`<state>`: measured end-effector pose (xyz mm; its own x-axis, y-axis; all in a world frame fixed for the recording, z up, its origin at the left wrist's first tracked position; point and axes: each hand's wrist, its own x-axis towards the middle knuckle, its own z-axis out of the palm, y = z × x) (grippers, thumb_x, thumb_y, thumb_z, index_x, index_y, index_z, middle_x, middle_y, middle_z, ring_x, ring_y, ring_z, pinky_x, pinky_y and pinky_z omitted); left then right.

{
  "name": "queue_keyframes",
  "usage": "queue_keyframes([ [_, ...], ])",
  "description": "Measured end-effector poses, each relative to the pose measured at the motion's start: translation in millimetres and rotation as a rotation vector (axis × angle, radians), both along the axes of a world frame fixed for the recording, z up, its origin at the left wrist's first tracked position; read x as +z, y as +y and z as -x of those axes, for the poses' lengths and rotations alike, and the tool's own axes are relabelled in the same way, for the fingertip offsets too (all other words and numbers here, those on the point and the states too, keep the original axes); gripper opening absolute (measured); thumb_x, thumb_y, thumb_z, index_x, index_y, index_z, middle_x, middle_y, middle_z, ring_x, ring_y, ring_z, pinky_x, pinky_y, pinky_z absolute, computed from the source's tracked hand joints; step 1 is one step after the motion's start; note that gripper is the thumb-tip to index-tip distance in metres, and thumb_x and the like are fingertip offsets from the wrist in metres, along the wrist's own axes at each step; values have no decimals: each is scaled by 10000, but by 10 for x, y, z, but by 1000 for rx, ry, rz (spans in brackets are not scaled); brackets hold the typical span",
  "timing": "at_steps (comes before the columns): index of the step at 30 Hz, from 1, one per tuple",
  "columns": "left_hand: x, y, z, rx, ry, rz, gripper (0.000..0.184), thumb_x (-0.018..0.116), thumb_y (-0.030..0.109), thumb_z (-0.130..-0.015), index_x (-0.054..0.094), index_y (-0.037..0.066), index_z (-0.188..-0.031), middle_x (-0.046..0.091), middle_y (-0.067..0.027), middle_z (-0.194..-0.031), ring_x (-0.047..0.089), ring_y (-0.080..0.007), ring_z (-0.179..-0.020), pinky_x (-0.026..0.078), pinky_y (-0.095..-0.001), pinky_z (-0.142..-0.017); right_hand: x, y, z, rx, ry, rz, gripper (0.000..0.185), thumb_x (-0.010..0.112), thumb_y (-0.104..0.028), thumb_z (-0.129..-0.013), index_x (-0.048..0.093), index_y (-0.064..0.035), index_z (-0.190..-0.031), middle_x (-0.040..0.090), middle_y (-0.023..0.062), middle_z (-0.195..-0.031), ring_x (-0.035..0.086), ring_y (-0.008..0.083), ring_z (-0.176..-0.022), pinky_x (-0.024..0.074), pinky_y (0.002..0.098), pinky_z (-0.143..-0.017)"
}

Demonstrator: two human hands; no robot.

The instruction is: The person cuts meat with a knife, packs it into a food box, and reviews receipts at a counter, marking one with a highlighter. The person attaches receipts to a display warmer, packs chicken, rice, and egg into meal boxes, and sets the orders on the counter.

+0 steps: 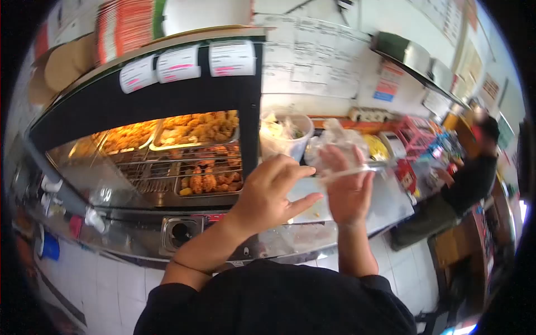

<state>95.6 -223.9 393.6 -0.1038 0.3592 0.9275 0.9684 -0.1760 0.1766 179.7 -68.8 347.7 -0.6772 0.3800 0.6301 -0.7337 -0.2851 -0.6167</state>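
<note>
My left hand (271, 192) is raised over the counter beside the food warmer's right edge. Its thumb and fingers are apart, and I see nothing between them. To its right my right hand (349, 192) is held up with the fingers spread and blurred. A clear plastic film (341, 172), its kind too smeared to tell, crosses the fingers and palm with a pale edge. Behind the hands stand a white bucket (287, 146) with light scraps or bags in it and a bunch of clear plastic bags (338, 134).
The lit food warmer (251, 111) at left holds trays of fried chicken (198, 129) on two levels. A metal pan (181, 230) sits at the counter's front. Farther right are a pink basket (416, 133) and a person in black (472, 181) at the counter.
</note>
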Motion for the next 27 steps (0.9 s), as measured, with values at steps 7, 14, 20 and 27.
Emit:
queue_keyframes([
  [7, -299, -87, -132, 1, -78, 43, 179, 714, 0, -710, 590, 24, -837, 574, -115, -744, 566, -273, -672, 453, -344, -603, -7, -507, -71, 132, -48, -149, 753, 412, -482, -871, 53, -228, -1482, 79, 169, -1521, 172, 345, -1382, 148, 487, -1109],
  [14, -613, -282, -183, 16, -195, 100, 152, 687, -8, -738, 575, 30, -834, 526, -100, -653, 529, -241, -548, 410, -326, -509, -215, -616, 116, 73, -168, -70, 817, 428, 96, -835, 8, -180, -1479, 84, 112, -1530, 193, 314, -1382, 259, 434, -1080],
  [20, -617, -408, 18, 122, -370, 144, 143, 625, 10, -779, 577, 32, -912, 525, -99, -612, 559, -233, -546, 408, -311, -485, -392, -660, 41, -558, -426, -1045, 377, 559, 35, -789, 543, -13, -1162, 530, 246, -1183, 532, 421, -1064, 466, 403, -851],
  [27, -858, -362, 49, 203, -320, 518, 151, 627, 199, -785, 591, 64, -841, 634, -148, -749, 624, -335, -724, 476, -434, -635, -724, -772, 78, -259, -302, -1397, 375, 689, -81, -741, 587, -27, -1098, 631, 176, -999, 602, 373, -924, 481, 429, -800],
])
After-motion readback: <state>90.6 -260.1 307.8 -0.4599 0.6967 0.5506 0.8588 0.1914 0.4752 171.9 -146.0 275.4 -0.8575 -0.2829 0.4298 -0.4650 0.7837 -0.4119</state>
